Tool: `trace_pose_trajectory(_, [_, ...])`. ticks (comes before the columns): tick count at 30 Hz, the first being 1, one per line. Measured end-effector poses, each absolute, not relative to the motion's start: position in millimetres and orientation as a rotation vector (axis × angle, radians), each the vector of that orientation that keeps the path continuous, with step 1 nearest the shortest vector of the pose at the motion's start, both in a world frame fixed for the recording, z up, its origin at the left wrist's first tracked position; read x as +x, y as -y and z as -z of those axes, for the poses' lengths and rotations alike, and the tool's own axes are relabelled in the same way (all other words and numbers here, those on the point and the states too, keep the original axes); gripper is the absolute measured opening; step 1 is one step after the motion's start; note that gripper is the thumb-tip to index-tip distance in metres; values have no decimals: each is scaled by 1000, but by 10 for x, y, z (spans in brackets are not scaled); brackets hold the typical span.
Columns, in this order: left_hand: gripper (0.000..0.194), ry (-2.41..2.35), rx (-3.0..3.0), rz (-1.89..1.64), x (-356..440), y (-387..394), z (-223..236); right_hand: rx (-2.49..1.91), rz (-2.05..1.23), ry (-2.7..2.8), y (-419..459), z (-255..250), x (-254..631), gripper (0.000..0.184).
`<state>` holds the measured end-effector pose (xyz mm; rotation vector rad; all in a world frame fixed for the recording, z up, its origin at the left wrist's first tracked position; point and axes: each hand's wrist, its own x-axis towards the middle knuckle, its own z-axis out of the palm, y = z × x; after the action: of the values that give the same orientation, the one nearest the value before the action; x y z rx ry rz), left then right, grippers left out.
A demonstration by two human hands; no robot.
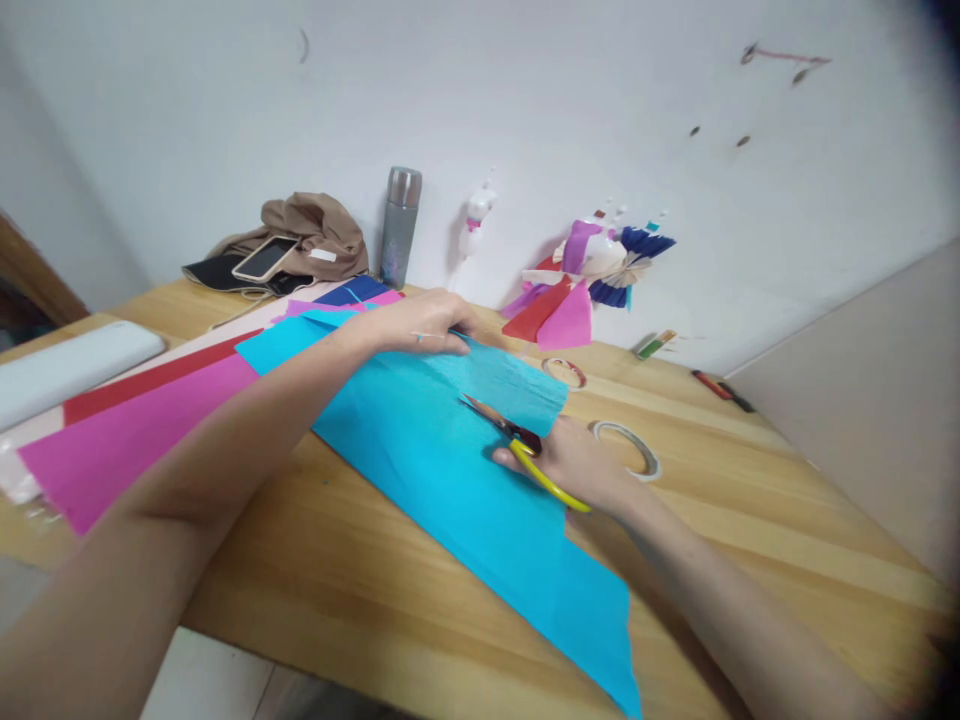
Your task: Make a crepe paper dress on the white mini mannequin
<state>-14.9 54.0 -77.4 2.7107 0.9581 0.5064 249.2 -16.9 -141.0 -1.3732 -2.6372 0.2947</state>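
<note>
A long sheet of bright blue crepe paper (pixel 420 450) lies slantwise across the wooden table, its near corner hanging toward the front edge. My left hand (pixel 420 322) is closed on the sheet's upper edge, thumb on top and the other fingers partly hidden. A pair of scissors (pixel 551 478) with yellow handles is in my right hand (pixel 581 462). Its blades are slightly apart and point left over the blue paper. A raised, paler flap of the same paper (pixel 517 385) stands between my two hands, and the right fingers are partly hidden behind it.
Pink paper (pixel 142 440) and red paper (pixel 165 375) lie at left beside a white case (pixel 75 370). A grey bottle (pixel 401 230), a phone (pixel 265 258) on a brown cloth (pixel 319 230), a tape roll (pixel 628 450) and paper-decorated balloons (pixel 596 255) stand around the back and right.
</note>
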Motion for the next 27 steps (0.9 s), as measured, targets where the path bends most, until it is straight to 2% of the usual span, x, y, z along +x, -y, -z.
trace_pose_trajectory(3, [14, -974, 2707, -500, -144, -531, 769, -1377, -319, 2641, 163, 1408, 2492, 56])
trace_pose_trajectory(13, [14, -957, 2725, -507, -134, -538, 791, -1330, -314, 2551, 117, 1424, 2390, 34])
trace_pose_trajectory(21, [11, -911, 2712, -533, -133, -545, 808, -1078, -218, 2604, 29, 1322, 2324, 48])
trace_pose_trajectory(27, [13, -787, 2731, -586, -128, -598, 886, -1313, -32, 2703, 43, 1188, 2223, 29])
